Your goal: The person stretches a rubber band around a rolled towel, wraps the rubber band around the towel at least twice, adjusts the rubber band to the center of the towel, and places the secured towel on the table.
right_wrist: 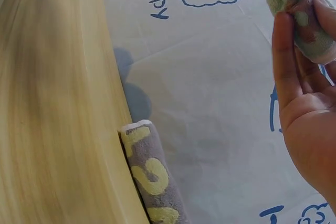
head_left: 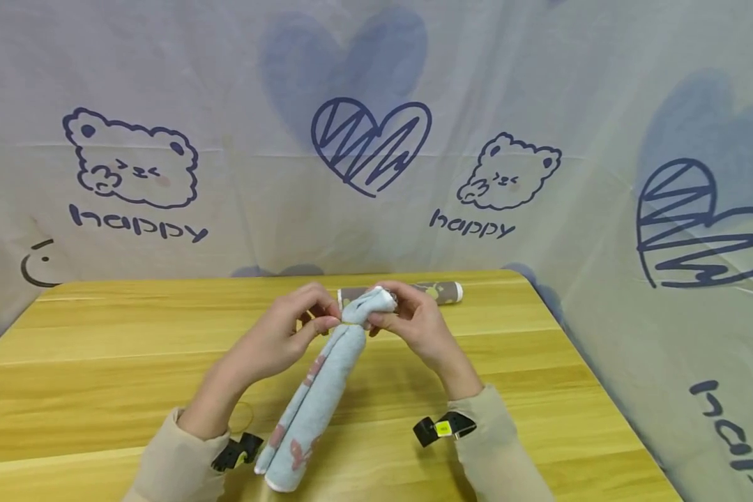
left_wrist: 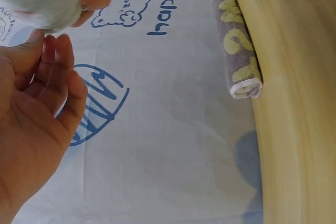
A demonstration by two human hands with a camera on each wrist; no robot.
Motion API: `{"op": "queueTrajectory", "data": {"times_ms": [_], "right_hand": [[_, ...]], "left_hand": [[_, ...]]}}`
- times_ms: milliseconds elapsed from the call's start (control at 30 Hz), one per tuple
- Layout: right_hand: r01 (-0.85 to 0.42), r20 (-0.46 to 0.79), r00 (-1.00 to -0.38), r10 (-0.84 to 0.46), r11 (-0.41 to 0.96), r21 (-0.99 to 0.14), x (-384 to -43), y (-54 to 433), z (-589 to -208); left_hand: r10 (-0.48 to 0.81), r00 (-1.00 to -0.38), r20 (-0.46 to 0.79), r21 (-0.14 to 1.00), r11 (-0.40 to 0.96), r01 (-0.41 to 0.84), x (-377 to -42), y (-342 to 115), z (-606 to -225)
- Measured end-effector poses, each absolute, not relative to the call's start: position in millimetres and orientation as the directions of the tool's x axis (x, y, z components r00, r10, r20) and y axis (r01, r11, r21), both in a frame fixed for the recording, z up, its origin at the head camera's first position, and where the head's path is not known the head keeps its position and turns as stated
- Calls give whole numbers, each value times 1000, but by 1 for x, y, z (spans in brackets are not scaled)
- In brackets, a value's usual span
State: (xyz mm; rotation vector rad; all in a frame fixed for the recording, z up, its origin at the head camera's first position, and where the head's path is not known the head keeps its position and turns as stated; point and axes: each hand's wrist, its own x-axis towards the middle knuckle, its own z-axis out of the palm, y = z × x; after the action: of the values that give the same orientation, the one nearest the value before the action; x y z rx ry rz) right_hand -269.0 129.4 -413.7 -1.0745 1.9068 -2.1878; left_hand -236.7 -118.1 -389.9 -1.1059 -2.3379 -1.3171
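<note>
A light blue rolled towel (head_left: 329, 390) with pink patches is held up at a slant over the table, its long end pointing down toward the person. Around its narrowed upper part runs a thin yellow rubber band (head_left: 351, 323). With thumb and fingertips, my left hand (head_left: 282, 331) pinches the band at the towel's left side. My right hand (head_left: 420, 324) grips the towel's short top end, thumb in front and fingers behind. The right wrist view shows the towel (right_wrist: 310, 38) squeezed between right thumb and fingers.
Behind the hands, a grey-brown rolled towel (head_left: 448, 293) with yellow patterns lies along the far edge of the wooden table (head_left: 132, 362). Another thin yellow rubber band (head_left: 241, 416) shows on the table near my left wrist. A printed cloth (head_left: 257, 223) hangs beyond the table.
</note>
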Motion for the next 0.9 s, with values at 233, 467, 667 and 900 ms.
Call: {"op": "queueTrajectory", "data": {"times_ms": [233,467,667,900], "right_hand": [[-421,460,-764,-452,-192,-887,-268,127,-413],[-474,493,-795,-353,-144,-869,-260,118,-410],[-575,568,-784,-250,-52,-817,-253,105,-408],[-560,561,-815,-147,-51,-827,-250,95,-407]], "left_hand": [[491,-557,669,484,281,829,-237,-119,-387],[460,-476,750,421,223,879,-238,-117,-389],[479,-463,746,348,312,884,-238,-115,-391],[447,-477,757,301,409,861,-237,-115,-392]]}}
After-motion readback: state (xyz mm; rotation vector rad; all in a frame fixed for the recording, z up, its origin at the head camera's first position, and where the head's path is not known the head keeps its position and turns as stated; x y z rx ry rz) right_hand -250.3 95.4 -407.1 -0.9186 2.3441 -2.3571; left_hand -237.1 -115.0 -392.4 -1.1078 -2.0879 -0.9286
